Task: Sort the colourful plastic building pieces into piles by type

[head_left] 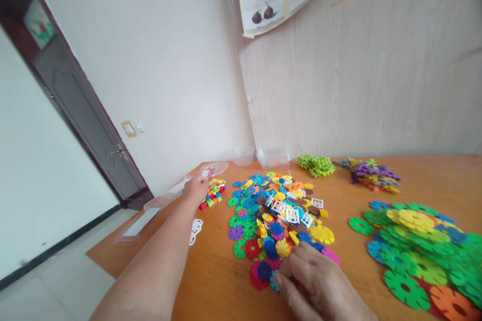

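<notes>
My left hand (195, 189) reaches out to the left, its fingers curled closed at the edge of a small heap of red, green and yellow building blocks (215, 194). Whatever those fingers hold is hidden. At the near edge of a big mixed pile of notched plastic discs (248, 228), my right hand (314, 278) is bent with thumb and fingers drawn together. A light-blue disc (275, 281) lies by its thumb, but I cannot make out what is in the grip. White lattice window pieces (292, 216) and yellow blocks (262, 230) lie on the pile.
Larger green, yellow and orange discs (406, 288) are heaped at right. Behind sit lime-green pieces (315, 165), purple pieces (376, 173) and clear tubs (274, 159) against the wall. Clear lids (141, 220) line the table's left edge; white pieces (195, 230) lie beside my left forearm.
</notes>
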{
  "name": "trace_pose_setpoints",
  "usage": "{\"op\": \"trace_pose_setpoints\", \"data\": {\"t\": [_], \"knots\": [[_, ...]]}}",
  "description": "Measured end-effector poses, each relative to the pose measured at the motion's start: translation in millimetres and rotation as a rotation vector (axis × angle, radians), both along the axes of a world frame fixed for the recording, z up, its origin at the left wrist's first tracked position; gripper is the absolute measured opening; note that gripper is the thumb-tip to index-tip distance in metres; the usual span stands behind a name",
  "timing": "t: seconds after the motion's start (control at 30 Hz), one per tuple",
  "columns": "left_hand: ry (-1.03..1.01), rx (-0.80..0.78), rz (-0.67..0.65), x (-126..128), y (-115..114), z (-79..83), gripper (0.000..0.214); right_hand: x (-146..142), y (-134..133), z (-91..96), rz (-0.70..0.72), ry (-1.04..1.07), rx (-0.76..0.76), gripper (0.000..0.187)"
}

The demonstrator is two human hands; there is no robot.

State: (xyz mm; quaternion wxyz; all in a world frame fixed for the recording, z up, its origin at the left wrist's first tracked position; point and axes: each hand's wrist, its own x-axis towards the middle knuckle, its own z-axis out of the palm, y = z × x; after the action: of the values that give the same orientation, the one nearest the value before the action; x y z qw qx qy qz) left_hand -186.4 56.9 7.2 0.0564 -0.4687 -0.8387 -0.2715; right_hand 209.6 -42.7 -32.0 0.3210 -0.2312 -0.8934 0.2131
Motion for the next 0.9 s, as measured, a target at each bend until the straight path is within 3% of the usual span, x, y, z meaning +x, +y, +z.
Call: {"op": "trace_pose_setpoints", "data": {"t": [0.1, 0.23, 0.37, 0.47, 0.6, 0.7, 0.9], "knots": [[-0.113, 0.173, 0.006, 23.9, 1.5, 4.2, 0.027, 0.7, -2.6, 2.7, -0.012, -0.017, -0.037, 0.022], [-0.31, 0.395, -0.156, 72.8, -4.7, 16.5, 0.025, 1.5, -4.6, 4.8, -0.017, -0.047, -0.074, 0.023], [-0.503, 0.409, -0.333, 124.4, -21.0, 28.7, 0.029, 1.5, -4.8, 3.8, -0.011, -0.039, -0.083, 0.025], [-0.602, 0.379, -0.45, 148.6, -30.0, 26.8, 0.032, 1.4, -4.5, 2.1, -0.015, -0.016, -0.093, 0.024], [-0.66, 0.265, -0.478, 151.3, -34.9, 14.6, 0.029, 1.3, -3.4, -0.4, -0.028, 0.01, -0.126, 0.024], [-0.616, 0.092, -0.519, 141.9, -41.0, 9.6, 0.024, 1.2, -2.4, -1.7, -0.035, 0.029, -0.155, 0.024], [-0.452, -0.368, -0.786, 142.3, -61.4, 13.6, 0.03, 1.9, -1.5, -3.0, -0.039, 0.05, -0.194, 0.026]]}}
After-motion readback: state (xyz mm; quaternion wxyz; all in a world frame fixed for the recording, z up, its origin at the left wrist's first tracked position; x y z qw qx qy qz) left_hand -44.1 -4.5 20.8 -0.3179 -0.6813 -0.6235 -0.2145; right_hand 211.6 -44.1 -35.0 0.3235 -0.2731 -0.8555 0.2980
